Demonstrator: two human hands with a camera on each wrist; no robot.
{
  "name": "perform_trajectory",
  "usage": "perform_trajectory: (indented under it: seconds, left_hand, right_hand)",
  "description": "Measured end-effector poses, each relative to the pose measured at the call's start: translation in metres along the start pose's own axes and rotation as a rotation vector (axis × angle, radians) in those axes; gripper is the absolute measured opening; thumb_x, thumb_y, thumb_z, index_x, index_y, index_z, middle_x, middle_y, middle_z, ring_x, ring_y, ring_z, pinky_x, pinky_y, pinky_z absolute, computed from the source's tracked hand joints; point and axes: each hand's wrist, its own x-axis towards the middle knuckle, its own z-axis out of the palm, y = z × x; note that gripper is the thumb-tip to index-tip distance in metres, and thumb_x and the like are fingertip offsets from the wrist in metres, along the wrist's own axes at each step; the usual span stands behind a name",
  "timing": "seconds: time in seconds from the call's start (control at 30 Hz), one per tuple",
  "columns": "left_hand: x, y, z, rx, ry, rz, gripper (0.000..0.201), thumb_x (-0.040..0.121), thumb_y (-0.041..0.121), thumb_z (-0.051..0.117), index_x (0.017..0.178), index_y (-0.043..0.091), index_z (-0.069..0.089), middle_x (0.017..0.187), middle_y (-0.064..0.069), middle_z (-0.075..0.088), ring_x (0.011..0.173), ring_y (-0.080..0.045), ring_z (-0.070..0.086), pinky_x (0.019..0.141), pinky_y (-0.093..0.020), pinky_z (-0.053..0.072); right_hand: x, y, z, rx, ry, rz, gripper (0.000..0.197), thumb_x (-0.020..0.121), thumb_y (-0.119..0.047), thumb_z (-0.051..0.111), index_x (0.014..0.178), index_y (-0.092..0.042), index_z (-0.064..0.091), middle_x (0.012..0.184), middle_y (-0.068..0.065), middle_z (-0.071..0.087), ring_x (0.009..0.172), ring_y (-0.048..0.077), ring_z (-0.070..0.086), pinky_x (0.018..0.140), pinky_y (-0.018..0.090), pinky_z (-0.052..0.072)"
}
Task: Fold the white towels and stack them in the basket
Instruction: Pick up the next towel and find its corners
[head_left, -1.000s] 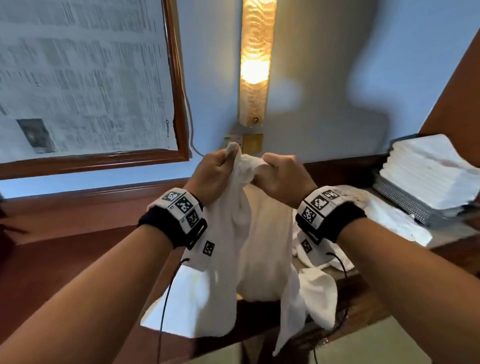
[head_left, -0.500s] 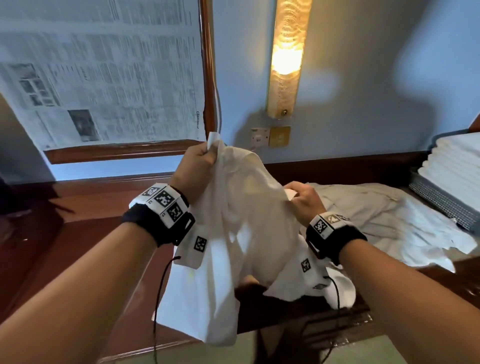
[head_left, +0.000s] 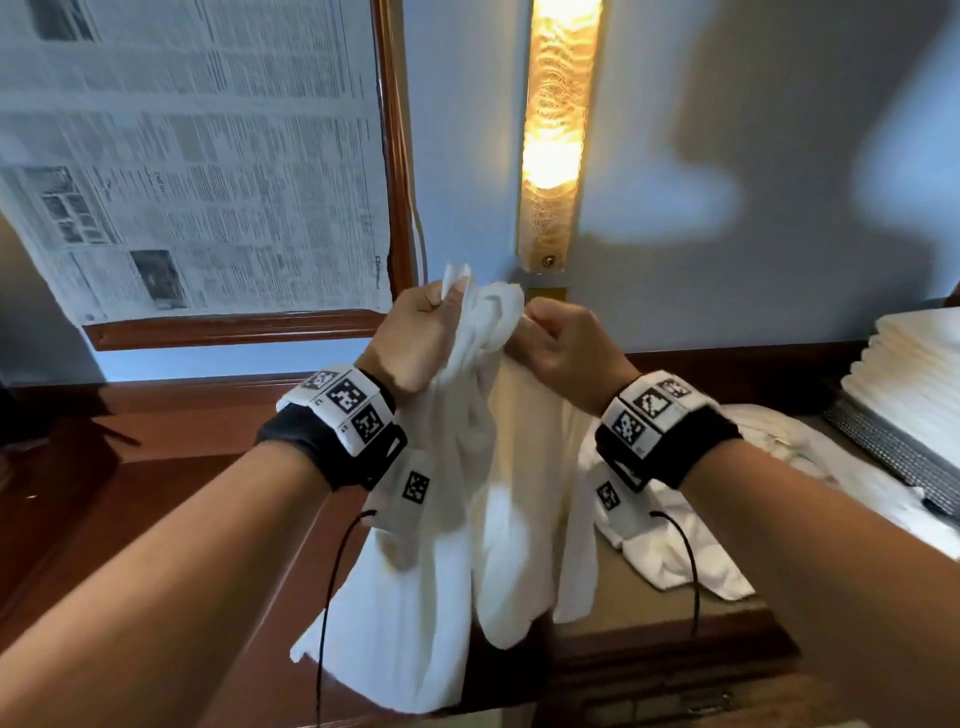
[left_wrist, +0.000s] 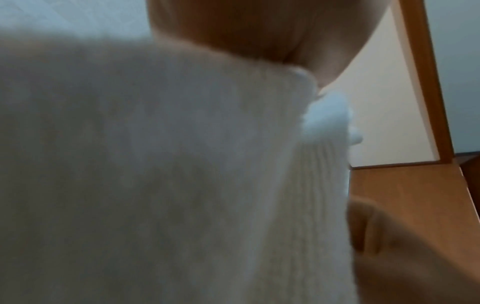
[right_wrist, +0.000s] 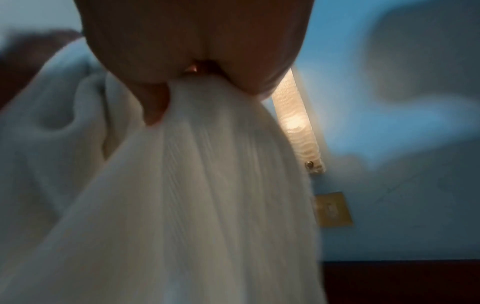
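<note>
White terry cloth fills the middle of the head view: a towel (head_left: 488, 493) held up in the air in front of the wall lamp (head_left: 553, 140), its lower end hanging down over the wooden counter (head_left: 171, 467). The left hand (head_left: 415, 338) pinches one top corner between curled fingers and thumb. The right hand (head_left: 561, 348), close beside it, grips the bunched top edge in a closed fist. More loose towels (head_left: 727, 493) lie on the counter right of the held one. Farther right, folded towels (head_left: 914, 384) sit stacked in the basket (head_left: 883, 457). The edge is twisted; spreading it now could fold it crooked, or a corner could slip free.
</note>
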Motion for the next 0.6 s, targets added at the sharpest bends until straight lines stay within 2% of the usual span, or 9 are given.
perform_trajectory:
  seconds: [0.1,0.13,0.2,0.23,0.3,0.4,0.47,0.53,0.6]
  left_hand:
    - [0.001,0.014,0.009,0.108,-0.016,0.054,0.052,0.109,0.034,0.038,0.060,0.014,0.042,0.054,-0.001,0.043,0.050,-0.012,0.036,0.051,-0.026,0.030]
    - [0.000,0.018,0.009,0.138,-0.008,0.068,0.054,0.109,0.033,0.037,0.061,0.008,0.043,0.054,-0.002,0.043,0.048,-0.012,0.037,0.050,-0.026,0.030]
    - [0.000,0.021,0.002,0.156,0.048,0.066,0.057,0.109,0.033,0.036,0.070,-0.004,0.052,0.061,-0.011,0.052,0.054,-0.017,0.047,0.053,-0.027,0.036]
    - [-0.001,0.021,-0.007,0.159,0.088,0.045,0.056,0.110,0.033,0.036,0.075,-0.006,0.056,0.065,-0.013,0.057,0.058,-0.018,0.052,0.055,-0.026,0.040]
    - [-0.006,0.020,-0.030,0.155,0.165,0.004,0.051,0.110,0.027,0.036,0.076,0.003,0.065,0.066,-0.003,0.065,0.062,-0.015,0.060,0.058,-0.023,0.045]
    - [-0.018,0.016,-0.058,0.072,0.219,-0.010,0.063,0.106,0.008,0.039,0.058,0.029,0.073,0.059,0.013,0.068,0.056,-0.002,0.063,0.065,-0.024,0.049]
    - [-0.028,0.018,-0.067,-0.004,0.241,-0.040,0.064,0.105,0.007,0.042,0.054,0.031,0.073,0.059,0.010,0.069,0.056,-0.005,0.065,0.064,-0.023,0.050]
    - [-0.040,0.023,-0.071,-0.056,0.219,-0.055,0.056,0.105,0.012,0.046,0.056,0.023,0.071,0.061,0.004,0.068,0.060,-0.016,0.064,0.063,-0.025,0.050]
    - [-0.055,0.027,-0.073,-0.060,0.174,-0.063,0.048,0.104,0.017,0.050,0.058,0.019,0.064,0.059,0.001,0.063,0.057,-0.019,0.057,0.061,-0.029,0.045]
  right_hand:
    - [-0.022,0.029,0.006,-0.100,-0.120,0.041,0.031,0.087,-0.037,0.072,0.103,-0.011,0.065,0.095,0.007,0.070,0.088,0.025,0.063,0.075,0.035,0.046]
    - [-0.028,0.041,0.010,-0.114,-0.139,0.067,0.027,0.088,-0.035,0.071,0.103,-0.012,0.067,0.093,0.006,0.071,0.086,0.024,0.062,0.074,0.031,0.043]
    - [-0.045,0.071,0.017,-0.095,-0.158,0.139,0.015,0.089,-0.031,0.071,0.080,-0.019,0.067,0.071,-0.001,0.064,0.065,0.015,0.055,0.064,0.029,0.037]
    - [-0.054,0.090,0.019,-0.083,-0.159,0.190,0.023,0.089,-0.029,0.071,0.069,-0.023,0.063,0.061,-0.004,0.057,0.057,0.011,0.049,0.059,0.032,0.035]
    - [-0.072,0.121,0.022,-0.037,-0.145,0.317,0.028,0.090,-0.028,0.070,0.065,-0.019,0.062,0.055,-0.002,0.051,0.052,0.011,0.043,0.055,0.035,0.037]
    - [-0.078,0.122,0.021,0.050,-0.095,0.385,0.027,0.094,-0.018,0.065,0.067,-0.018,0.059,0.057,-0.005,0.047,0.055,0.012,0.041,0.055,0.030,0.034]
    - [-0.063,0.095,0.022,0.129,-0.045,0.335,0.027,0.095,-0.010,0.061,0.070,-0.019,0.058,0.063,-0.006,0.052,0.058,0.008,0.045,0.059,0.028,0.037]
    - [-0.044,0.055,0.023,0.138,-0.012,0.178,0.022,0.095,-0.007,0.056,0.076,-0.017,0.061,0.072,-0.004,0.060,0.064,0.004,0.052,0.066,0.026,0.043]
    - [-0.028,0.008,0.028,0.100,-0.039,-0.009,0.019,0.091,-0.012,0.049,0.081,-0.004,0.063,0.079,0.008,0.064,0.074,0.020,0.057,0.072,0.035,0.046]
